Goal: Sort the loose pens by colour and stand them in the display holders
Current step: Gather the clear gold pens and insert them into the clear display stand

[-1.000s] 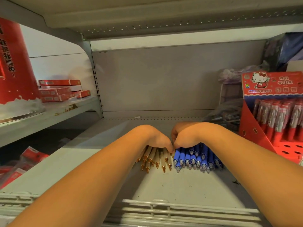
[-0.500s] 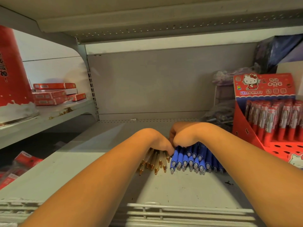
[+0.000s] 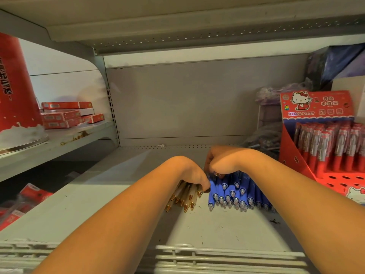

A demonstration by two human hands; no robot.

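Evidently mid-sort, left hand (image 3: 194, 176) clasps gold-tipped pens (image 3: 184, 198), right hand (image 3: 221, 165) bunches blue pens (image 3: 231, 192) beneath it; standing them in holders comes next.

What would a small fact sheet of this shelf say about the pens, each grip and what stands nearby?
place: grey shop shelf
clear pens: gold-tipped bundle lying on the left
blue pens: bigger pile lying just to their right
left grip: hand lies over the clear pens, fingers hidden
right grip: hand's fingers curled on the blue pens
display holder: red, far right, with red pens upright inside
progress: colours separated, none of these stood up yet
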